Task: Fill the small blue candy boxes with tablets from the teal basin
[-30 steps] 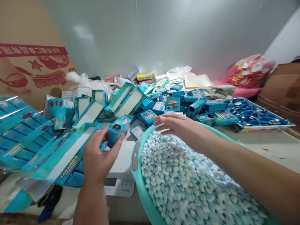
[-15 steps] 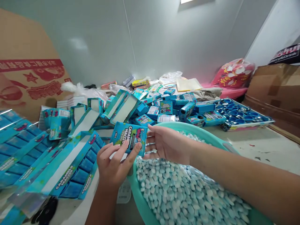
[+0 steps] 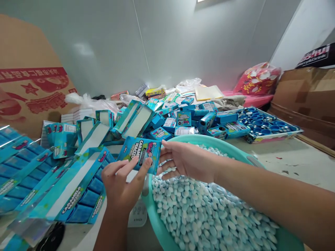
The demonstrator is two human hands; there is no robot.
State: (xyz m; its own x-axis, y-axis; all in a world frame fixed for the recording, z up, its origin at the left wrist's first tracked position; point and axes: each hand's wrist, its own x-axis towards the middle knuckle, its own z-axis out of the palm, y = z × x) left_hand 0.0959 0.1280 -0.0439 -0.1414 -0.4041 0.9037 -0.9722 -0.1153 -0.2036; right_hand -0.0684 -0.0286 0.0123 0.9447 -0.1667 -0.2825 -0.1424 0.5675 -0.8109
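A small flat blue candy box (image 3: 138,151), printed "Caramelo Macizo", is tilted over the near-left rim of a turquoise basin (image 3: 151,212). My left hand (image 3: 124,183) grips it, the fingers lying across its printed face; the thumb's hold is partly hidden. At the box's right end is my right hand (image 3: 183,162), palm turned toward it and fingers spread, with the thumb tip at the upper corner. Whether those fingers press on the box cannot be made out. Pale blue and white candies (image 3: 209,209) fill the basin below the right forearm.
Many small blue boxes (image 3: 184,118) are heaped behind the basin. Left of it lie long display cartons (image 3: 75,190), some holding rows of blue packs. A tray of blue ring-like pieces (image 3: 264,122) stands at right. Large cardboard boxes (image 3: 303,101) flank the table.
Both hands and the box have shifted slightly left in view, along with the whole scene. The left hand keeps its hold on the box, and the right hand stays at its end.
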